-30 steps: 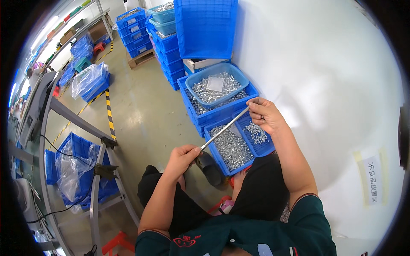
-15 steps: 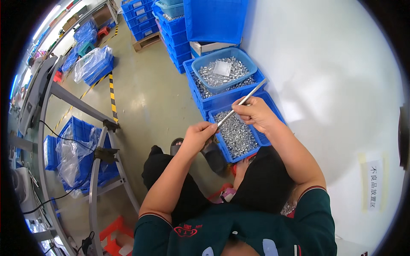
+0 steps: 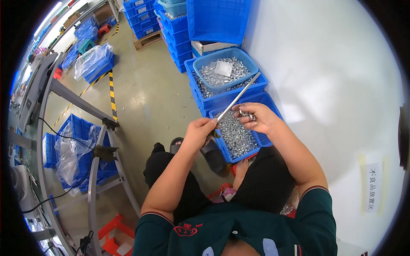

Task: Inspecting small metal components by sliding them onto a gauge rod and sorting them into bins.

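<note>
In my left hand [image 3: 199, 134], the thumb and fingers are closed around the lower end of a thin silver metal rod [image 3: 238, 98], which slants up and to the right. Beside the rod, my right hand [image 3: 261, 119] has curled fingers with a few small shiny metal pieces [image 3: 247, 115] in them; their exact form is too small to make out. Both hands are above a blue plastic bin [image 3: 244, 156] full of small silver metal parts. The rod's far tip passes in front of the larger crate behind.
A light blue basket [image 3: 218, 89] of metal parts, with a white card on top, rests in a blue crate [image 3: 213, 102]. Stacked blue crates [image 3: 175, 42] stand farther back. A white wall [image 3: 324, 106] rises at right; a grey metal frame [image 3: 79, 100] stands left.
My right hand has come off the rod and moved slightly lower, now showing small metal pieces in its fingers. My left hand still grips the rod, whose tip has shifted a little left.
</note>
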`<state>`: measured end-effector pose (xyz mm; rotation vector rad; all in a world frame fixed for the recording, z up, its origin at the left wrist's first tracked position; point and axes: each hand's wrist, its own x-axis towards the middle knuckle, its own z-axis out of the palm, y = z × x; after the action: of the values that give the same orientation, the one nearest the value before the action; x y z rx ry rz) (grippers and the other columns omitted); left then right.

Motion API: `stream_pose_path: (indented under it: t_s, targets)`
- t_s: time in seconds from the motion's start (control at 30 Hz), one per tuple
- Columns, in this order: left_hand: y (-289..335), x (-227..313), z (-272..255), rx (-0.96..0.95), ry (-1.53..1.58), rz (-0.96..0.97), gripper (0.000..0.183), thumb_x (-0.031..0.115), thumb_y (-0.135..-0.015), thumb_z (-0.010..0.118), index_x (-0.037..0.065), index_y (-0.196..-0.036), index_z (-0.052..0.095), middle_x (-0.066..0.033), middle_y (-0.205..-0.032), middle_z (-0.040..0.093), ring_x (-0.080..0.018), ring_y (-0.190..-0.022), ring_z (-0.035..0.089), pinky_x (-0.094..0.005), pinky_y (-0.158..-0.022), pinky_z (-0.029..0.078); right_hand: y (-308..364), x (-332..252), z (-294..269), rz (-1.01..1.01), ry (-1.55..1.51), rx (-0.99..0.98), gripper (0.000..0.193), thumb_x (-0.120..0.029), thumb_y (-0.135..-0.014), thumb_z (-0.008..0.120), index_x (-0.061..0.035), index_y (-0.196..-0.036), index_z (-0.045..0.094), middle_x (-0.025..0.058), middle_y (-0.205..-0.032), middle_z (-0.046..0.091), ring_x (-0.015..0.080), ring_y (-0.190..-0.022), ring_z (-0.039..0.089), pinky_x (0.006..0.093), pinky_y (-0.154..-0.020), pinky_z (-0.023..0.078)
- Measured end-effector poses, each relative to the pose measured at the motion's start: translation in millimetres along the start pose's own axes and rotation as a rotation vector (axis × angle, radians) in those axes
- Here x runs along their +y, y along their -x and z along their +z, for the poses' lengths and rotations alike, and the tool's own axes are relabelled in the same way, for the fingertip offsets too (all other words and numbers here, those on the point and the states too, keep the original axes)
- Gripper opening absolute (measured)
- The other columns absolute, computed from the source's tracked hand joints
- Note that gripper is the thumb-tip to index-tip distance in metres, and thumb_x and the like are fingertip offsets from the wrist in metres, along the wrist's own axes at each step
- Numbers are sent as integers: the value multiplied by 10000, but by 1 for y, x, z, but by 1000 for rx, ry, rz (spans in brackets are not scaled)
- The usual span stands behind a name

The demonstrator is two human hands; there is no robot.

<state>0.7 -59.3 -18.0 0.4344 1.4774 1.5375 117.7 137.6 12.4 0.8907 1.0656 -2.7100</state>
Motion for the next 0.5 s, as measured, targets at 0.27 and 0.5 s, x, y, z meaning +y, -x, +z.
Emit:
stream_pose_path:
  t_s: [0.27, 0.5]
  targets:
    - [10, -3, -14, -25, -74, 10, 252, 265, -859, 570, 23, -809, 618, 17, -574, 481, -55, -490, 430, -199, -418, 296, 9, -14, -8, -167, 41, -53, 225, -20, -826, 518, 28, -1045, 521, 61, -785, 515, 40, -502, 377, 139, -360, 268]
    - [17, -1, -20, 4, -126, 20, 244, 259, -858, 572, 23, -821, 622, 18, -584, 483, -51, -506, 431, -196, -425, 287, 13, -23, -18, -206, -132, -32, 217, -82, -855, 492, 42, -1028, 534, 72, -770, 528, 43, -487, 393, 142, -343, 267]
